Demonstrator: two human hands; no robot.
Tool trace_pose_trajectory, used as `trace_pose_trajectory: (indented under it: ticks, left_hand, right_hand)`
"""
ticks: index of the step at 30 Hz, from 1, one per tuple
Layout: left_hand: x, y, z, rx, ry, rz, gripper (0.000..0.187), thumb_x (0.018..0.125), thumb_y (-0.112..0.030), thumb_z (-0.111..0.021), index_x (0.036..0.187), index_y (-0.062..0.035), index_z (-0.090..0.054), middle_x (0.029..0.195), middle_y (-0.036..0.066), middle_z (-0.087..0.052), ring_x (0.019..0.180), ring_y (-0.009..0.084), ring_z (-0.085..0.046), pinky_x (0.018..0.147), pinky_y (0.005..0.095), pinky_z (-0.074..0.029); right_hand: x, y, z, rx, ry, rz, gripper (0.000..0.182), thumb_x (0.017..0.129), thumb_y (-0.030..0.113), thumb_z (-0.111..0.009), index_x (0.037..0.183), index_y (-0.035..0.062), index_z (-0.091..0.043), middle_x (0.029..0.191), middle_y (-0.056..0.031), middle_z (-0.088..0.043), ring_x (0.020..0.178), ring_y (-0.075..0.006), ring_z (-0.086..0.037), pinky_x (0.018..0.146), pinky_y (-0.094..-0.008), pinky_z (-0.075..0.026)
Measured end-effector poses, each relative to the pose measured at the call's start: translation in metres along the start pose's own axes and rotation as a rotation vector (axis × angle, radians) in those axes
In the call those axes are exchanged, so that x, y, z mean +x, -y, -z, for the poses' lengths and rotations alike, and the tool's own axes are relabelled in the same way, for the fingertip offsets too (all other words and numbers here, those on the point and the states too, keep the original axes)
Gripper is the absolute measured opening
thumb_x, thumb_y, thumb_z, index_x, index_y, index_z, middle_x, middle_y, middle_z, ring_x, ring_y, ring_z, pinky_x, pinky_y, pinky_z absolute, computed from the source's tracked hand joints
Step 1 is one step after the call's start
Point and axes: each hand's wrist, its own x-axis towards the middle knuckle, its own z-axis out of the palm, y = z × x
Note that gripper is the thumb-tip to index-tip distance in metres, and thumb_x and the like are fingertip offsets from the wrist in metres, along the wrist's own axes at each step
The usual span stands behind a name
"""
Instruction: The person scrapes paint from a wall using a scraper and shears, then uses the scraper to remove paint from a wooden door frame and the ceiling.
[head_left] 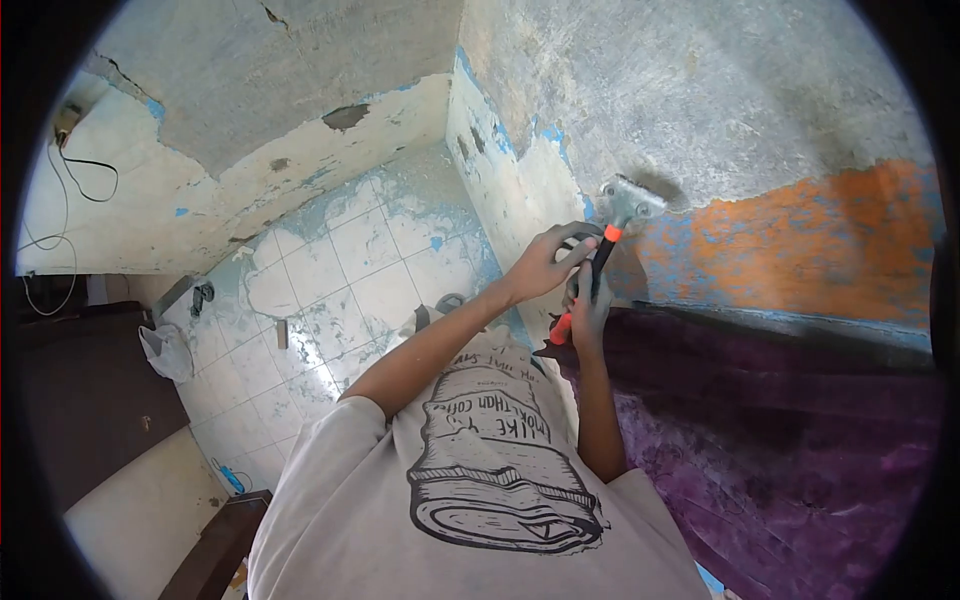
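A wall scraper (632, 203) with a wide metal head and a black and red-orange handle rests its blade close to the wall, at the border of bare grey plaster (690, 110) and peeling paint. My right hand (590, 312) wraps round the lower part of the handle, whose red end sticks out below it. Higher up, my left hand (548, 264) is closed with its fingers bent against the handle near the red collar. Part of the left fingers' grip is hidden. Orange paint (800, 245) with blue flecks covers the wall to the right.
Purple cloth (760, 430) covers a raised surface at right. White floor tiles (345, 260) carry dust and paint chips, with a small block (282, 334) on them. A white plastic bag (166, 352) lies beside dark furniture (90, 400) at left. Loose cable (65, 200) hangs near the left wall.
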Motion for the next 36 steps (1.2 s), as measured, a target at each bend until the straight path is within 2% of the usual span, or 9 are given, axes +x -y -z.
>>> trace_pose_trajectory:
  ticks: [4,9,12,16,22,23,28,33,36]
  left_hand:
    - [-0.026,0.029,-0.007,-0.015,0.071,0.182,0.050,0.101,-0.038,-0.054,0.138,-0.0030,-0.051,0.131,0.016,-0.060,0.121,0.0261,-0.057,0.103,0.0388,-0.044]
    - [-0.076,0.067,-0.028,-0.193,0.496,0.342,0.058,0.098,-0.036,-0.058,0.141,0.0000,-0.045,0.136,0.016,-0.057,0.123,0.0265,-0.056,0.105,0.0396,-0.043]
    - [-0.099,0.058,-0.043,-0.134,0.510,0.488,0.056,0.097,-0.035,-0.061,0.140,-0.0002,-0.047,0.135,0.016,-0.058,0.122,0.0247,-0.058,0.104,0.0374,-0.044]
    - [-0.150,0.114,-0.061,-0.015,0.336,0.686,0.042,0.098,-0.035,-0.062,0.122,-0.0014,-0.059,0.093,0.004,-0.064,0.082,0.0156,-0.059,0.076,0.0332,-0.048]
    - [-0.176,0.126,-0.055,0.178,0.260,0.618,0.033,0.097,-0.029,-0.060,0.110,0.0013,-0.058,0.082,0.014,-0.067,0.075,0.0224,-0.065,0.071,0.0367,-0.050]
    - [-0.183,0.133,-0.062,0.070,0.117,0.548,0.033,0.097,-0.031,-0.062,0.098,0.0017,-0.058,0.068,0.015,-0.056,0.064,0.0236,-0.056,0.062,0.0402,-0.043]
    - [-0.181,0.140,-0.063,0.156,0.116,0.603,0.025,0.098,-0.024,-0.060,0.105,0.0008,-0.057,0.076,0.014,-0.066,0.069,0.0246,-0.068,0.063,0.0369,-0.050]
    - [-0.175,0.175,-0.072,0.230,0.005,0.651,0.036,0.097,-0.035,-0.062,0.104,0.0010,-0.058,0.068,0.019,-0.063,0.063,0.0330,-0.066,0.059,0.0441,-0.047]
    - [-0.171,0.187,-0.081,0.259,-0.031,0.610,0.037,0.097,-0.036,-0.061,0.103,0.0004,-0.060,0.067,0.023,-0.061,0.064,0.0409,-0.064,0.059,0.0474,-0.046]
  right_hand:
    - [0.012,0.018,0.003,0.006,-0.058,0.167,0.034,0.106,0.031,-0.047,0.082,0.0061,-0.047,0.057,0.0021,-0.040,0.045,-0.0072,-0.040,0.041,-0.0240,-0.032]
    - [0.000,0.006,0.021,0.005,-0.077,0.187,0.033,0.106,0.031,-0.047,0.093,0.0022,-0.058,0.063,0.0006,-0.046,0.052,-0.0087,-0.046,0.049,-0.0254,-0.038]
    - [-0.016,-0.008,0.036,-0.064,-0.063,0.164,0.033,0.106,0.031,-0.047,0.097,0.0017,-0.058,0.065,-0.0001,-0.049,0.054,-0.0095,-0.049,0.051,-0.0254,-0.041]
    - [-0.024,-0.038,0.043,0.100,-0.081,0.001,0.034,0.106,0.033,-0.046,0.099,0.0016,-0.057,0.064,-0.0013,-0.052,0.054,-0.0107,-0.054,0.051,-0.0254,-0.044]
    - [-0.014,-0.078,0.041,-0.049,-0.195,-0.172,0.038,0.106,0.037,-0.045,0.093,0.0017,-0.053,0.063,-0.0054,-0.056,0.051,-0.0140,-0.058,0.046,-0.0276,-0.047]
    - [-0.009,-0.085,0.041,-0.059,-0.199,-0.177,0.038,0.106,0.037,-0.045,0.093,0.0017,-0.053,0.063,-0.0054,-0.056,0.051,-0.0140,-0.058,0.046,-0.0276,-0.047]
    - [0.024,-0.105,0.040,-0.122,-0.159,-0.169,0.040,0.106,0.036,-0.045,0.097,-0.0007,-0.056,0.067,-0.0065,-0.057,0.054,-0.0149,-0.058,0.051,-0.0294,-0.047]
    - [0.054,-0.129,0.038,-0.639,-0.223,-0.009,0.045,0.103,0.036,-0.052,0.090,-0.0057,-0.061,0.063,-0.0194,-0.057,0.059,-0.0334,-0.060,0.058,-0.0430,-0.045]
    - [0.059,-0.126,0.038,-0.723,-0.230,-0.085,0.043,0.103,0.034,-0.052,0.090,-0.0060,-0.060,0.062,-0.0199,-0.057,0.057,-0.0353,-0.060,0.056,-0.0442,-0.044]
